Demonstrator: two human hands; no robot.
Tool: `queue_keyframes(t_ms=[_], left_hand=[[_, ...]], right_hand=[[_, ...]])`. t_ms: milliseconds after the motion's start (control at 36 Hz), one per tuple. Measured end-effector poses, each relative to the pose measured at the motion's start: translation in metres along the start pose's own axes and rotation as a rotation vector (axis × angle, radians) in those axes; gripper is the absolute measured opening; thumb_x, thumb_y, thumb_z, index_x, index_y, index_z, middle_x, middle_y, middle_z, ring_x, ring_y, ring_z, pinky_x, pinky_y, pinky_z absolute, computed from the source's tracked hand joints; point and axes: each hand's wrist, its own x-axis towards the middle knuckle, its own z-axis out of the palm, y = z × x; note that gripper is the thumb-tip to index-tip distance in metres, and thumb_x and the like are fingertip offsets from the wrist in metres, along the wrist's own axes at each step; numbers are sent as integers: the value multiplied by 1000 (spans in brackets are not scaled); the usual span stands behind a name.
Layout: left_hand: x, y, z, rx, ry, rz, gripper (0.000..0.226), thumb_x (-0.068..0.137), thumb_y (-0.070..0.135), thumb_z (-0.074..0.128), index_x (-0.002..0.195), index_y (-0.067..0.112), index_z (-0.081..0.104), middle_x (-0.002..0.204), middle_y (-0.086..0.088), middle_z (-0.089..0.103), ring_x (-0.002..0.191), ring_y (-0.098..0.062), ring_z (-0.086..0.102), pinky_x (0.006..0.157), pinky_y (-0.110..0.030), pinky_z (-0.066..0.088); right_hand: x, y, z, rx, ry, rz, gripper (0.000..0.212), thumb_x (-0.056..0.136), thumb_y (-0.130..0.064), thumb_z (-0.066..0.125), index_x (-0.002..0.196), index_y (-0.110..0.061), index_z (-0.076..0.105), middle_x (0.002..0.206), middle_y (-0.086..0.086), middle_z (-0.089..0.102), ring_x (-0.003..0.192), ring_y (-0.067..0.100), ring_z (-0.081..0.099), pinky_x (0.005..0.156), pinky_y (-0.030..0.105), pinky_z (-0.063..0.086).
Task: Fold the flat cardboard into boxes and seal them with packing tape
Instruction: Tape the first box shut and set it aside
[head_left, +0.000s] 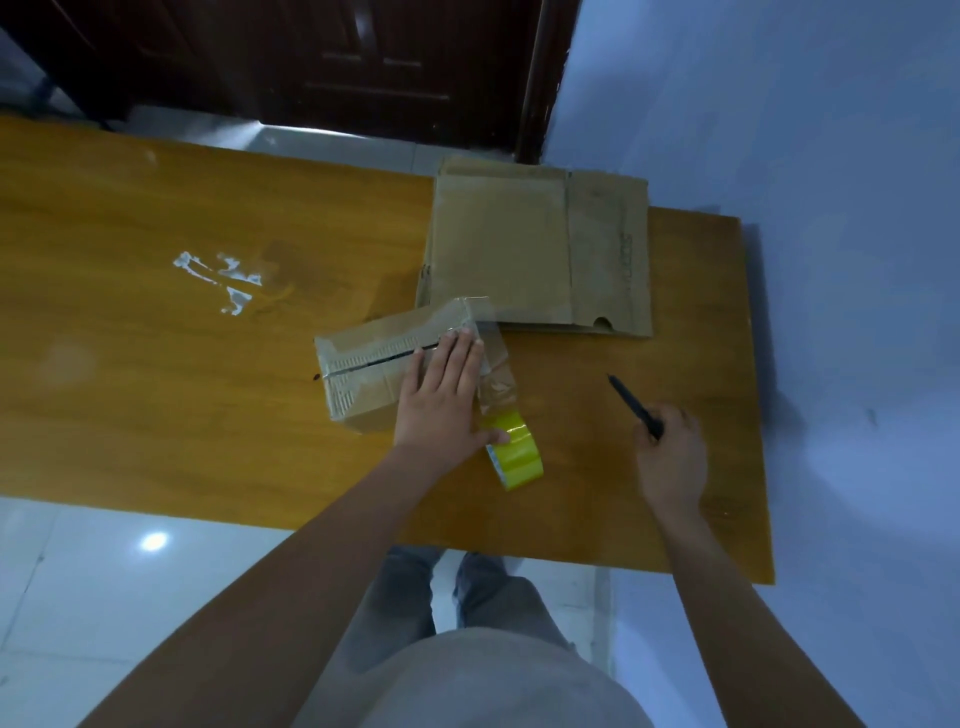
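Head view: left hand (441, 395) flat on small taped brown cardboard box (384, 364)
Fingers straight, thumb touching yellow tape roll (514, 457); right hand (670, 457) grasps what looks like a black pen (634, 405).

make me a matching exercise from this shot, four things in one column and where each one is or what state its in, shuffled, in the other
Things:
1. folded box
2. tape roll
3. black tool
4. flat cardboard

Places or states:
A. gripped in the right hand
B. lying at the far edge of the table, unfolded
C. pressed under the flat left hand
D. yellow, on the table beside the left thumb, a clear strip running from it up to the box

Pairs: 1-C, 2-D, 3-A, 4-B
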Motion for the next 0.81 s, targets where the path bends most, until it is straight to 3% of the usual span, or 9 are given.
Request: queue_keyframes(t_ms=[194,333,417,472,556,639,694,806], left_hand=[[-1,1,-1,-9,-18,0,116,73,83,36,143,13,-24,157,-1,-21,143,-18,-22,113,-43,-15],[-1,1,-1,-3,-4,-1,116,73,84,35,140,13,-27,157,-1,-19,143,-18,-21,113,-42,-16],[-1,2,0,-12,-13,-2,116,73,84,35,138,14,-29,157,-1,-21,143,-17,-23,112,-42,-18],[-2,2,0,-14,-17,3,115,73,84,35,138,14,-29,156,-1,-22,142,-17,-24,112,-42,-18],[-2,1,-1,-1,-30,9,113,76,81,35,141,13,-28,156,-2,-23,143,-18,-23,113,-42,-17],[-2,0,-4,4,-43,18,110,79,78,36,147,12,-20,157,-3,-21,143,-20,-21,114,-42,-15],[-1,-1,-4,-1,-49,23,110,79,78,37,148,12,-18,157,-4,-19,144,-20,-20,115,-43,-11],[2,-4,-3,-52,-18,37,109,77,77,43,151,14,-8,159,-1,-8,146,-18,-11,117,-42,-4]], right_hand=[[10,6,29,22,-67,88,29,90,-2,50,116,-13,58,118,12,50,95,30,55,68,32,40],[11,-10,35,-136,-72,34,33,90,-12,50,122,-20,55,122,5,50,116,28,46,96,44,35],[6,-35,35,233,-210,-17,38,93,-22,54,130,-14,50,125,5,50,112,21,52,88,27,39],[-3,-56,37,443,-393,15,47,92,-29,58,135,-12,46,127,0,49,115,14,50,91,25,40],[-12,-77,49,417,-624,22,50,88,-32,63,131,-9,49,125,1,52,115,16,50,94,30,42],[-18,-88,58,443,-618,60,27,88,-15,61,114,-7,59,113,5,59,99,14,53,77,24,40],[-20,-89,62,500,-550,69,15,87,-9,61,102,-13,63,109,3,61,97,15,55,76,22,41],[-24,-92,63,562,-491,79,10,88,-5,60,93,-13,62,97,-2,62,90,11,57,66,11,41]])
